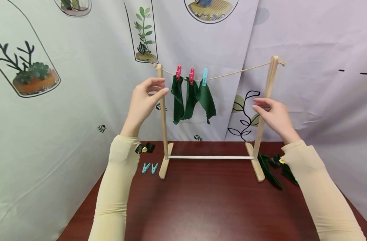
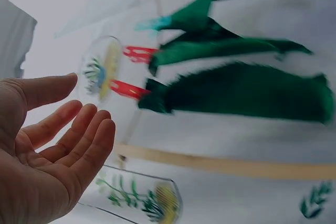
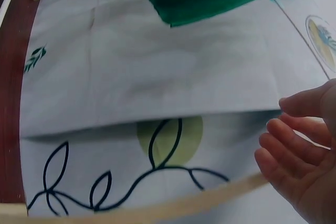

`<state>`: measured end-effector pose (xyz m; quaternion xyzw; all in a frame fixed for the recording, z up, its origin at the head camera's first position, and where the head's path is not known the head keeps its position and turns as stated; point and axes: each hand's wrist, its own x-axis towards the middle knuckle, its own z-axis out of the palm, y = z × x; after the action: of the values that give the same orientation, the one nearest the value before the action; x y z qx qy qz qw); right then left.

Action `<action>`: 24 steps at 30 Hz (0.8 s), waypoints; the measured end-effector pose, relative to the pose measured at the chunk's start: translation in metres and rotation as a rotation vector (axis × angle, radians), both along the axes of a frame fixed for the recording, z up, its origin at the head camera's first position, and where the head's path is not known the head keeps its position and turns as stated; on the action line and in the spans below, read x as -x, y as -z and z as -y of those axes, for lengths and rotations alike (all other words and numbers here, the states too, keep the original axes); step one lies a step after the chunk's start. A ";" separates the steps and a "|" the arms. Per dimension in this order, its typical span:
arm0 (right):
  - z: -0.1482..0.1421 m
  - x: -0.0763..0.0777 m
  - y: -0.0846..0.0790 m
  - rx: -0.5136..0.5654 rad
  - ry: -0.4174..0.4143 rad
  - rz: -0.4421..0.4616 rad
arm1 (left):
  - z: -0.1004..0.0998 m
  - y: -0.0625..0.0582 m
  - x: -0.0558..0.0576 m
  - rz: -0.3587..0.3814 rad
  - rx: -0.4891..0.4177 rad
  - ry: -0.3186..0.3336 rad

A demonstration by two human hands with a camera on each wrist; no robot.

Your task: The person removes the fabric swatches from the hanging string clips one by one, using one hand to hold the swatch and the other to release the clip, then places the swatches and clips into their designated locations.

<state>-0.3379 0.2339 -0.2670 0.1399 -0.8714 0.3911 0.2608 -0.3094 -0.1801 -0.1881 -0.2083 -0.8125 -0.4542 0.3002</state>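
Several strips of dark green cloth (image 1: 206, 98) hang from a sagging rope (image 1: 240, 71) strung between two wooden posts. Two red clothespins (image 1: 191, 76) and a light blue clothespin (image 1: 205, 77) clip the cloth to the rope. My left hand (image 1: 144, 100) is raised by the left post (image 1: 163, 124), fingers loosely bent and nothing held; in the left wrist view its palm (image 2: 58, 166) shows bare, apart from the cloth. Near the right post (image 1: 271, 78), my right hand (image 1: 275, 115) hovers with relaxed fingers, likewise holding nothing.
Two light blue clothespins (image 1: 154, 168) lie on the dark red table (image 1: 207, 207), left of the stand. More green cloth (image 1: 269, 174) lies by its right foot (image 1: 257, 167). A white rod (image 1: 210, 157) joins the posts low down. A printed curtain (image 1: 81, 117) hangs behind.
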 end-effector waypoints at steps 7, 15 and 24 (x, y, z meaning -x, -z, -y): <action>0.023 0.007 -0.013 -0.008 -0.073 -0.018 | -0.020 -0.025 -0.013 -0.053 -0.021 0.077; 0.048 0.016 -0.025 -0.018 -0.125 -0.018 | -0.043 -0.038 -0.017 -0.058 0.009 0.126; 0.073 0.021 -0.028 0.011 -0.193 0.050 | -0.069 -0.040 -0.005 0.012 0.077 0.152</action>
<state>-0.3592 0.1614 -0.2387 0.2120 -0.8580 0.4226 0.2007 -0.3045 -0.1114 -0.1477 -0.2778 -0.8130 -0.4455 0.2518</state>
